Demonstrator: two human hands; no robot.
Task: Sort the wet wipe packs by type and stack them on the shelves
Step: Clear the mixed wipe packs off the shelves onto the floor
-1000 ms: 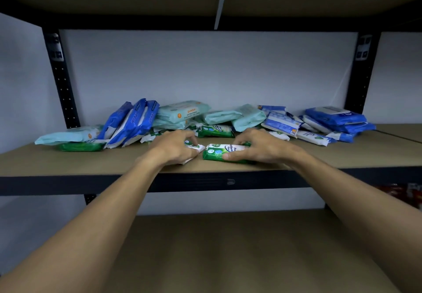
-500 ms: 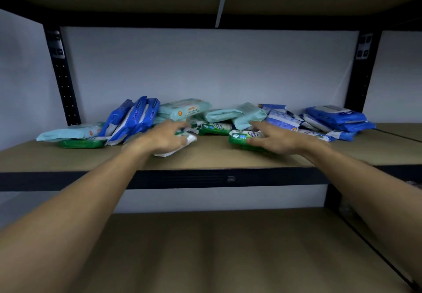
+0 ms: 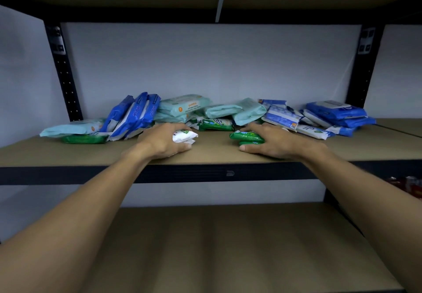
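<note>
On the middle shelf [image 3: 210, 153] my left hand [image 3: 164, 140] grips small white packs [image 3: 183, 136] near the front edge. To its right my right hand [image 3: 271, 142] grips green packs [image 3: 245, 136], thumb on the shelf board. Behind both hands runs a mixed row of wipes: dark blue packs [image 3: 134, 114] leaning at the left, pale teal packs [image 3: 182, 107] in the middle, another green pack [image 3: 215, 124] lying flat, light blue and white packs [image 3: 282, 116], and a dark blue stack [image 3: 335, 114] at the right. A teal pack [image 3: 73, 128] lies over a green one [image 3: 83, 138] at the far left.
Black perforated uprights [image 3: 66, 80] frame the bay at both back corners. Another shelf [image 3: 217, 247] lies below my arms, and a shelf board overhangs above. A neighbouring shelf [image 3: 402, 126] continues to the right. Red items [image 3: 408, 185] show low at the right edge.
Both hands first slid their packs back toward the row, then drew them forward and apart. The white packs now sit left of centre, the green packs right of centre.
</note>
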